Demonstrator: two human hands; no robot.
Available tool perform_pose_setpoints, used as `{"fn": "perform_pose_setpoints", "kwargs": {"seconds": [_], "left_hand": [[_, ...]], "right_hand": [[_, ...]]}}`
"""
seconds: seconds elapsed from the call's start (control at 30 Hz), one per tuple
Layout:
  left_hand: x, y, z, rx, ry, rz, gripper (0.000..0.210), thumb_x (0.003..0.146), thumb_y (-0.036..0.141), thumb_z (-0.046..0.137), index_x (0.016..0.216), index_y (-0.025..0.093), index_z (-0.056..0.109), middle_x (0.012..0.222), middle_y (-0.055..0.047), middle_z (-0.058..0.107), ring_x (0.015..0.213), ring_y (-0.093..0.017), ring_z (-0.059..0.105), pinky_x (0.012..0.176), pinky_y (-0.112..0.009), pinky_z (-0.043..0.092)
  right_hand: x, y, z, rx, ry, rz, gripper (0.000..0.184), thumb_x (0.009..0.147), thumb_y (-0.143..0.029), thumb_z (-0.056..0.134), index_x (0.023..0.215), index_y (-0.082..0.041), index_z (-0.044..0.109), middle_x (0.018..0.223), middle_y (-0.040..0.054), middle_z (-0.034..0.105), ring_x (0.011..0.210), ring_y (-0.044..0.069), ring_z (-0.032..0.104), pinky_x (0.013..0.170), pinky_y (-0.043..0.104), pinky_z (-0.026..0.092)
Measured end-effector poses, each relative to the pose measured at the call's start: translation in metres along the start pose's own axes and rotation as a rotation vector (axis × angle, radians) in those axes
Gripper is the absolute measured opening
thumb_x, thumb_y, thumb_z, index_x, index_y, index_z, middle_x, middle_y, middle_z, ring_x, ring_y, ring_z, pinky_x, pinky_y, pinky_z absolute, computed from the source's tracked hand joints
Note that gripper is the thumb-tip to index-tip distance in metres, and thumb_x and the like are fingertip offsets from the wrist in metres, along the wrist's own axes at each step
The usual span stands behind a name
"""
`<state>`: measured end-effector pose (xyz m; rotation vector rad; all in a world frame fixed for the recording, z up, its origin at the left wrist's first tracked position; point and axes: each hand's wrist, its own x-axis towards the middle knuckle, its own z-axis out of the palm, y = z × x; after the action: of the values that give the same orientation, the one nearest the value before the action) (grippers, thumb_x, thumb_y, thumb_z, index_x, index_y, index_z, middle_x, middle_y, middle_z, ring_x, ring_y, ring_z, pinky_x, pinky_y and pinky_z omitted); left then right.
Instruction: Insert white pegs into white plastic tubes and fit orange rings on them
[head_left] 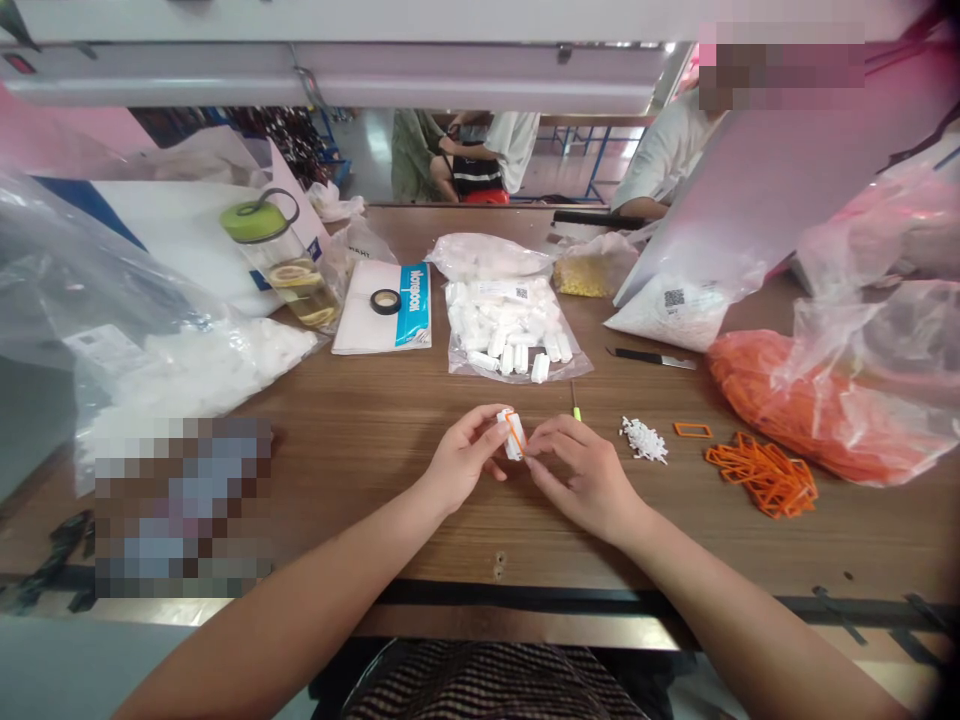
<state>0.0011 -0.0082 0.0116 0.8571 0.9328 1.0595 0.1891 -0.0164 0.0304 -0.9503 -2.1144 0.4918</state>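
My left hand point(459, 458) grips a small white plastic casing point(505, 418) between thumb and fingers, just above the brown table. A thin orange rectangular frame point(514, 430) lies against the face of the casing. On the right side, the thumb and fingertips of my right hand point(589, 470) are closed at the frame's lower edge. Right of that hand sit a small heap of tiny white parts point(643, 440), a single orange frame point(692, 430) and a tangled pile of orange frames point(765, 478). Behind the hands, several similar white casings point(510, 325) lie on a clear bag.
A yellow-green-handled tool point(577, 412) and a black-handled blade point(652, 358) lie beyond my right hand. Black tape point(385, 301) rests on a notebook point(360, 325), beside a bottle point(292, 270). Bags of white parts point(247, 360) and orange frames point(817, 420) flank the table. People sit opposite.
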Motion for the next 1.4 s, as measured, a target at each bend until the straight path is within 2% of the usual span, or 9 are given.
{"fn": "perform_pose_setpoints", "kwargs": {"seconds": [0.1, 0.3, 0.47, 0.6, 0.97, 1.03, 1.13, 1.27, 1.4], "left_hand": [[0.000, -0.001, 0.000, -0.009, -0.015, 0.002, 0.044, 0.077, 0.044, 0.077, 0.111, 0.018, 0.064, 0.092, -0.005, 0.069, 0.071, -0.013, 0.064, 0.048, -0.018, 0.050], [0.001, 0.001, -0.003, -0.105, -0.053, -0.047, 0.047, 0.078, 0.044, 0.076, 0.116, 0.019, 0.062, 0.098, -0.007, 0.070, 0.075, -0.017, 0.070, 0.046, -0.017, 0.048], [0.001, 0.001, -0.003, -0.116, -0.077, -0.051, 0.043, 0.080, 0.042, 0.075, 0.115, 0.019, 0.063, 0.097, -0.007, 0.071, 0.077, -0.016, 0.069, 0.047, -0.017, 0.050], [0.000, 0.000, -0.002, -0.157, -0.106, -0.064, 0.043, 0.081, 0.040, 0.075, 0.116, 0.018, 0.062, 0.100, -0.007, 0.071, 0.077, -0.015, 0.069, 0.047, -0.017, 0.052], [0.003, -0.002, -0.005, -0.206, -0.150, -0.102, 0.043, 0.083, 0.038, 0.072, 0.120, 0.017, 0.061, 0.106, -0.011, 0.072, 0.082, -0.020, 0.072, 0.048, -0.019, 0.055], [0.004, -0.002, -0.006, -0.203, -0.149, -0.097, 0.044, 0.083, 0.039, 0.072, 0.120, 0.018, 0.061, 0.107, -0.011, 0.072, 0.084, -0.021, 0.072, 0.047, -0.019, 0.055], [0.003, -0.001, -0.005, -0.198, -0.150, -0.085, 0.044, 0.083, 0.039, 0.072, 0.121, 0.019, 0.060, 0.111, -0.012, 0.071, 0.086, -0.021, 0.072, 0.049, -0.019, 0.056], [0.002, -0.001, -0.003, -0.187, -0.140, -0.059, 0.043, 0.085, 0.037, 0.071, 0.122, 0.020, 0.059, 0.116, -0.011, 0.069, 0.089, -0.018, 0.071, 0.058, -0.020, 0.058], [0.002, -0.003, -0.003, -0.178, -0.109, -0.051, 0.043, 0.084, 0.039, 0.073, 0.119, 0.020, 0.057, 0.112, -0.010, 0.069, 0.089, -0.018, 0.070, 0.060, -0.021, 0.059]], "right_hand": [[-0.001, -0.002, -0.001, -0.037, -0.019, -0.039, 0.021, 0.084, -0.011, 0.059, 0.099, -0.024, 0.067, 0.100, 0.0070, 0.066, 0.091, 0.020, 0.063, 0.079, 0.038, 0.055], [0.000, 0.000, -0.004, 0.100, 0.086, 0.071, 0.021, 0.085, -0.016, 0.059, 0.101, -0.025, 0.068, 0.098, 0.0062, 0.067, 0.091, 0.021, 0.065, 0.082, 0.040, 0.055], [-0.001, 0.007, 0.001, 0.050, 0.067, 0.021, 0.018, 0.085, -0.017, 0.062, 0.099, -0.026, 0.069, 0.097, 0.0062, 0.068, 0.089, 0.020, 0.066, 0.080, 0.038, 0.056], [-0.002, 0.008, 0.001, -0.030, 0.072, -0.021, 0.016, 0.084, -0.017, 0.062, 0.096, -0.025, 0.069, 0.094, 0.0062, 0.069, 0.087, 0.021, 0.066, 0.078, 0.038, 0.055], [0.000, 0.010, -0.008, -0.307, -0.059, -0.160, 0.015, 0.086, -0.013, 0.058, 0.089, -0.024, 0.069, 0.093, 0.0058, 0.072, 0.082, 0.021, 0.063, 0.071, 0.038, 0.048], [0.000, 0.007, -0.007, -0.216, -0.016, -0.110, 0.015, 0.086, -0.013, 0.058, 0.089, -0.023, 0.068, 0.091, 0.0053, 0.072, 0.081, 0.020, 0.063, 0.072, 0.037, 0.049], [0.002, 0.002, -0.006, 0.024, 0.051, 0.086, 0.010, 0.087, -0.017, 0.060, 0.088, -0.023, 0.067, 0.084, 0.0029, 0.070, 0.077, 0.017, 0.064, 0.072, 0.035, 0.051], [0.005, -0.001, -0.003, 0.194, 0.009, 0.296, 0.007, 0.087, -0.025, 0.064, 0.083, -0.024, 0.070, 0.080, 0.0011, 0.071, 0.073, 0.016, 0.064, 0.070, 0.033, 0.051], [0.004, 0.002, -0.001, 0.208, 0.047, 0.257, 0.006, 0.088, -0.024, 0.064, 0.084, -0.024, 0.069, 0.084, 0.0024, 0.070, 0.078, 0.016, 0.065, 0.074, 0.034, 0.052]]}}
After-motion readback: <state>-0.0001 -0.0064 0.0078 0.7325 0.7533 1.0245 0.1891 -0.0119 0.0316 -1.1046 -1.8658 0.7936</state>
